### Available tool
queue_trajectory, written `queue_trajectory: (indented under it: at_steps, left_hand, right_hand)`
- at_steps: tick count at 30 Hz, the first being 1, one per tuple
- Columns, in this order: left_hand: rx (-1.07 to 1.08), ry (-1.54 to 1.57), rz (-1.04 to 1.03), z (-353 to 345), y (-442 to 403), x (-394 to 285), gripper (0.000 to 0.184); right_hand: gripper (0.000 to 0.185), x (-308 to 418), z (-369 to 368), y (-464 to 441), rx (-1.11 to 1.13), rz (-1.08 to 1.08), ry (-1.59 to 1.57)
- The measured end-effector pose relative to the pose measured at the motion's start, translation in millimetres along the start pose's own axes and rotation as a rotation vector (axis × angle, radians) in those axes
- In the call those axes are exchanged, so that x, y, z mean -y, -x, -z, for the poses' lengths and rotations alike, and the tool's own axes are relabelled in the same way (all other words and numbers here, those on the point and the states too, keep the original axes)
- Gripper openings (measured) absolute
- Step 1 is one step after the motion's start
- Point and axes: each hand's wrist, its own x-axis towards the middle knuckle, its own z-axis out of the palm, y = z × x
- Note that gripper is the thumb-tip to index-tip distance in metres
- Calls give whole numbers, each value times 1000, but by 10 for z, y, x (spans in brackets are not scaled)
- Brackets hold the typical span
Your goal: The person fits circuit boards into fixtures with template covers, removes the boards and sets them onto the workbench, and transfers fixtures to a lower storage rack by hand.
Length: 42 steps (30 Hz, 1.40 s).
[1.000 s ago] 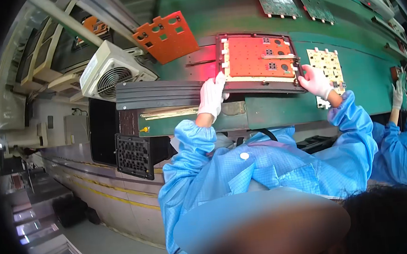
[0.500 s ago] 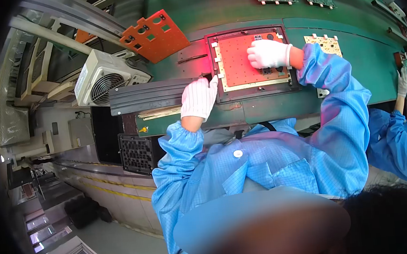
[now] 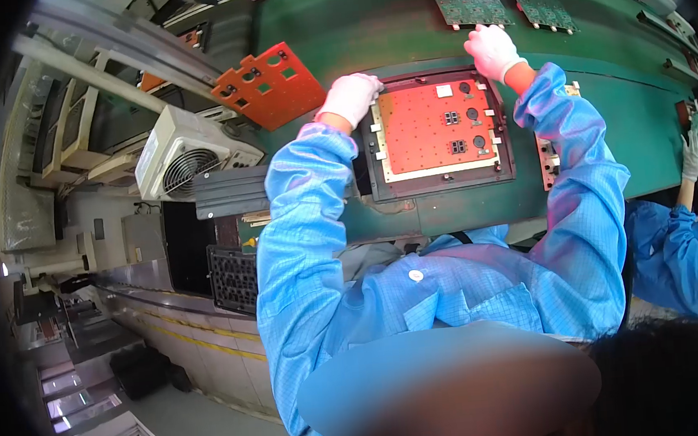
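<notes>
A black frame (image 3: 443,186) lies on the green bench and holds an orange-red board (image 3: 416,135) over a cream-coloured panel. Small black parts, several of them round, and one white square sit along the board's right side. My left hand (image 3: 351,100), in a white glove, is at the frame's far left corner with its fingers curled. Also gloved, my right hand (image 3: 492,51) is closed just past the far right corner. What the fingers of either hand hold, if anything, is hidden.
An orange panel with cut-outs (image 3: 273,83) stands at the left, near a white fan unit (image 3: 192,152) and a dark ridged bar (image 3: 232,193). Two green circuit boards (image 3: 467,0) lie at the back. A co-worker's gloved hands (image 3: 692,154) are at the far right.
My left hand has gone from the frame's near left side to its far left corner. My right hand has left the board for the far right corner, uncovering the black parts.
</notes>
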Motion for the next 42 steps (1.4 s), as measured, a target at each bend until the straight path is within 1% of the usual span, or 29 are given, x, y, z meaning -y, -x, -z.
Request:
queue_trajectory:
  at_steps: [1, 2, 4, 6, 7, 8, 10, 11, 12, 14, 16, 18, 19, 20, 21, 22, 24, 26, 27, 28, 29, 31, 32, 34, 35, 36, 38, 40, 42]
  left_hand:
    - [-18, -16, -48, -46, -12, 79, 20]
    - [-36, -30, -92, -110, -28, 129, 21]
    - [59, -49, -13, 40, -49, 49, 18]
    - [26, -76, 53, 78, -40, -19, 18]
    - [-7, -121, 85, 0, -79, -10, 19]
    - [-42, -144, 118, -76, -104, 1, 21]
    - [-45, -109, 188, -101, -143, -10, 22]
    - [-2, -76, 240, -103, -162, -17, 22]
    - [3, -73, 242, -100, -167, -29, 22]
    - [34, -45, 304, -80, -181, -67, 22]
    - [13, -28, 339, -19, -141, -155, 22]
    - [-75, 20, 322, -34, -89, -164, 21]
    - [-77, 24, 326, -61, -56, -177, 21]
    - [-161, 47, 285, -91, -18, -188, 20]
    - [-243, 68, 245, -103, 23, -200, 19]
    - [-243, 67, 253, -22, 83, -306, 19]
    - [-267, 9, 353, 114, 258, -608, 18]
    - [-159, -9, 284, 59, 527, -801, 22]
    - [-5, -39, 300, 144, 617, -917, 22]
    - [-220, -13, 194, 53, 789, -939, 23]
    - [-220, 36, 195, -24, 837, -923, 24]
    - [-219, 116, 196, -26, 875, -944, 26]
    - [-218, 137, 206, -19, 900, -951, 26]
    - [-168, 143, 207, 31, 905, -974, 29]
    - [-190, 118, 189, 9, 921, -967, 30]
    - [-213, 90, 173, -12, 933, -966, 32]
    - [-250, 134, 165, -40, 943, -954, 33]
    - [-291, 166, 159, 33, 942, -937, 34]
    - [-117, 144, 298, 124, 948, -980, 34]
  right_hand:
    - [12, -84, -62, 8, 123, -113, -6]
    - [15, -168, -123, 16, 310, -188, 8]
    - [19, -253, -279, 121, 185, -167, -58]
    - [24, -275, -289, 191, -93, 14, -407]
    - [28, -208, -268, 213, -97, 27, -432]
    - [27, -162, -262, 251, 3, 74, -400]
    - [29, -117, -291, 278, 18, 68, -391]
    - [28, -121, -272, 263, 59, 84, -335]
    - [28, -110, -283, 240, 63, 86, -339]
    - [23, -98, -286, 226, -44, 234, -126]
    - [23, -45, -191, 321, -68, 226, -106]
    - [27, 42, -115, 469, -18, 83, -324]
    - [32, 117, -21, 551, 57, 15, -426]
    - [36, 181, 89, 616, 249, -60, -452]
    - [37, 223, 73, 694, 191, 20, -401]
    - [38, 261, 55, 753, 131, 102, -350]
    - [41, 351, 67, 810, 124, 95, -281]
    - [43, 409, 78, 822, 120, 89, -214]
    - [47, 424, 81, 822, 136, 64, -222]
    - [51, 430, 90, 836, 154, 35, -226]
    - [51, 433, 108, 887, 158, 25, -219]
    - [61, 490, 203, 1080, 46, -53, -468]
    - [75, 528, 304, 1209, 237, -128, -468]
    - [88, 619, 323, 1434, 428, -192, -527]
    - [87, 655, 304, 1516, 475, -257, -585]
    - [87, 672, 234, 1565, 475, -261, -581]
    - [82, 703, 120, 1617, 368, -411, -840]
    - [77, 755, 214, 1638, 341, -443, -821]
    - [65, 724, 243, 1616, 204, -352, -656]
